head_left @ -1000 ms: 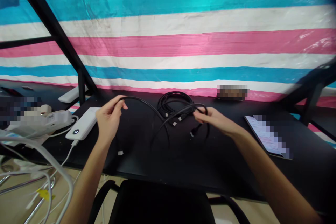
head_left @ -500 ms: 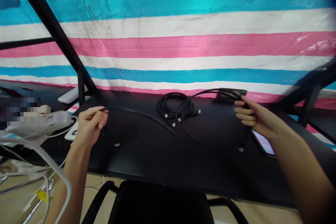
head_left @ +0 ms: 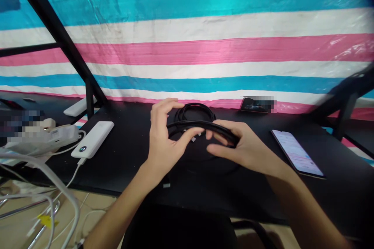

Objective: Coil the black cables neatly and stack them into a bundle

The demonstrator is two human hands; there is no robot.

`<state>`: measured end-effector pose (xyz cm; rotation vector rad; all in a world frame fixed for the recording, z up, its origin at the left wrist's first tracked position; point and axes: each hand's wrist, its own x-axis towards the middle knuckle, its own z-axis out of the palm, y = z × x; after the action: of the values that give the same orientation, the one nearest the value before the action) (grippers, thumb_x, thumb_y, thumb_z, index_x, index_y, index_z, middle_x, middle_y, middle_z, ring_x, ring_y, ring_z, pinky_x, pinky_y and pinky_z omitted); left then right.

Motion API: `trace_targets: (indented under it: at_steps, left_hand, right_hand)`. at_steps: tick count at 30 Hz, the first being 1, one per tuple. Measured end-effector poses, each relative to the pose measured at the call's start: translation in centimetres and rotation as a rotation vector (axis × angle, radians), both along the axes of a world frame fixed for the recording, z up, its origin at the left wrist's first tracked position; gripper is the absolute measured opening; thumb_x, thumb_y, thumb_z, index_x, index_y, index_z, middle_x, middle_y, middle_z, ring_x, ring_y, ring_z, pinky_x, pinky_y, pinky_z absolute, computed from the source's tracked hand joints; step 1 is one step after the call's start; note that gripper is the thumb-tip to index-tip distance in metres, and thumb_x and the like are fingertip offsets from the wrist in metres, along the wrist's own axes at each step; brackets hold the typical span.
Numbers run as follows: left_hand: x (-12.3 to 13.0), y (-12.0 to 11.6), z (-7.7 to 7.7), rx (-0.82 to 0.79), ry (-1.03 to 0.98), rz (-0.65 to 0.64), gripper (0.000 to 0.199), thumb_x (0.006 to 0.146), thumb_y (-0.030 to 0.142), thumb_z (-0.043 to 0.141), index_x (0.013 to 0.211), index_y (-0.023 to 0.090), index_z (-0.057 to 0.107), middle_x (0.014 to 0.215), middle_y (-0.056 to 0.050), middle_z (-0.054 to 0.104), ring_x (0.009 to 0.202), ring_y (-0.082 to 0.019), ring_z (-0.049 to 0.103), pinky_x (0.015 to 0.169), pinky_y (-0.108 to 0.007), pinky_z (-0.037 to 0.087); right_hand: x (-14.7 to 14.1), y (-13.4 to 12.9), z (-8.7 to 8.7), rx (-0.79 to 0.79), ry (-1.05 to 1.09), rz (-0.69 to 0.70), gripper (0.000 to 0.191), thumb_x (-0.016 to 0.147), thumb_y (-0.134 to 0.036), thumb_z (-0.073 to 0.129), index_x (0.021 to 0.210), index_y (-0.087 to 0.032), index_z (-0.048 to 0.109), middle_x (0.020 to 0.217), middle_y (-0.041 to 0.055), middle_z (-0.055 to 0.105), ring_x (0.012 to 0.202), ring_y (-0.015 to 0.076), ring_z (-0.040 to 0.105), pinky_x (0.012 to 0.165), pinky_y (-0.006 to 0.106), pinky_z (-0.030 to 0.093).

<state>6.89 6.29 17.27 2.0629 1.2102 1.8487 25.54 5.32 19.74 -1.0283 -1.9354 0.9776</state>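
Near the middle of the black table, my left hand (head_left: 165,136) and my right hand (head_left: 238,142) hold a looped black cable (head_left: 201,124) between them. Several strands lie together in an arc, with the left thumb beneath them and the right fingers curled round the other side. A pale-tipped connector (head_left: 166,185) hangs below my left hand. Behind the hands, a second coiled black cable (head_left: 197,106) lies on the table, partly hidden, with small light connector ends showing between my hands.
On the black table (head_left: 131,186), a white power bank (head_left: 96,140) lies left and a lit phone (head_left: 298,153) right. A dark device (head_left: 253,105) is at the back. White cables and a power strip (head_left: 55,136) are far left; a black chair (head_left: 178,225) is in front.
Both hands have come together from far apart. The cable stretched out between them is now gathered into a loop of several strands. The power bank and phone are more visible.
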Motion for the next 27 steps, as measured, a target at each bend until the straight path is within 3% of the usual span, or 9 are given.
trace_targets:
  at_steps: [2,4,5,8,12,17,20,24,27]
  left_hand:
    - [-0.3,0.2,-0.5,-0.119,-0.002,-0.071,0.047,0.066,0.036,0.080,0.106,0.026,0.059,0.105,-0.006,0.067,0.102,-0.026,0.061,0.090,-0.041,0.046]
    - [-0.8,0.5,-1.1,-0.307,-0.089,-0.151,0.027,0.070,0.035,0.076,0.091,0.025,0.063,0.080,-0.002,0.069,0.078,-0.021,0.065,0.077,-0.035,0.050]
    - [-1.0,0.7,-1.4,-0.404,-0.175,-0.187,0.017,0.073,0.036,0.073,0.080,0.023,0.063,0.063,0.001,0.064,0.061,-0.017,0.062,0.067,-0.031,0.051]
    - [-1.4,0.9,-2.3,-0.651,-0.450,-0.310,0.030,0.077,0.044,0.068,0.062,0.021,0.054,0.036,0.009,0.036,0.030,-0.007,0.035,0.039,-0.023,0.038]
    - [-1.5,0.7,-2.6,-0.774,-0.668,-0.391,0.042,0.075,0.054,0.067,0.059,0.020,0.049,0.034,0.011,0.026,0.029,-0.004,0.022,0.031,-0.018,0.022]
    - [-1.4,0.7,-2.3,-0.771,-0.911,-0.363,0.049,0.077,0.058,0.063,0.057,0.021,0.037,0.040,0.011,0.019,0.033,-0.004,0.013,0.030,-0.018,0.017]
    - [-1.4,0.6,-2.7,-0.816,-0.975,-0.414,0.051,0.078,0.054,0.064,0.054,0.020,0.033,0.040,0.010,0.020,0.033,-0.004,0.015,0.031,-0.018,0.020]
    - [-2.3,0.3,-3.2,-0.934,-0.804,-0.538,0.048,0.078,0.042,0.068,0.051,0.020,0.036,0.036,0.009,0.025,0.032,-0.005,0.027,0.034,-0.018,0.032]
    - [-3.3,0.2,-2.9,-0.974,-0.680,-0.639,0.031,0.081,0.048,0.064,0.072,0.020,0.054,0.037,0.011,0.029,0.029,-0.004,0.018,0.028,-0.016,0.021]
  right_hand:
    - [0.2,-0.3,-0.2,0.023,0.061,-0.067,0.030,0.082,-0.046,0.064,0.067,-0.020,0.061,0.059,-0.0016,0.046,0.053,0.0098,0.039,0.048,0.024,0.030]
    - [0.5,-0.4,-0.7,0.012,0.193,-0.099,0.038,0.084,-0.051,0.060,0.063,-0.020,0.057,0.052,-0.0031,0.039,0.046,0.0083,0.031,0.043,0.024,0.023]
    - [0.6,-0.4,-1.0,-0.007,0.283,-0.116,0.040,0.083,-0.054,0.059,0.063,-0.020,0.056,0.049,-0.0048,0.033,0.043,0.0074,0.026,0.041,0.025,0.019]
    - [0.6,0.0,-2.1,-0.064,0.555,-0.187,0.041,0.081,-0.059,0.059,0.068,-0.021,0.054,0.045,-0.0089,0.023,0.038,0.0053,0.014,0.038,0.024,0.012]
    - [-0.1,0.6,-3.6,-0.073,0.577,-0.288,0.032,0.079,-0.050,0.066,0.075,-0.020,0.058,0.045,-0.0095,0.029,0.035,0.0046,0.022,0.035,0.021,0.019]
    - [-1.1,0.8,-4.7,-0.238,0.613,-0.210,0.033,0.083,-0.048,0.063,0.069,-0.020,0.052,0.044,-0.0112,0.027,0.036,0.0056,0.030,0.044,0.023,0.044]
    - [-0.9,0.9,-4.6,-0.291,0.682,-0.217,0.037,0.085,-0.051,0.059,0.067,-0.020,0.047,0.044,-0.0122,0.024,0.033,0.0042,0.023,0.038,0.020,0.037]
    - [0.6,1.0,-4.2,-0.397,0.601,-0.220,0.039,0.084,-0.053,0.059,0.066,-0.020,0.045,0.041,-0.0130,0.021,0.030,0.0028,0.016,0.030,0.016,0.019]
    - [1.5,0.9,-4.3,-0.450,0.402,-0.171,0.039,0.084,-0.054,0.058,0.068,-0.019,0.049,0.039,-0.0129,0.023,0.030,0.0027,0.016,0.030,0.015,0.018]
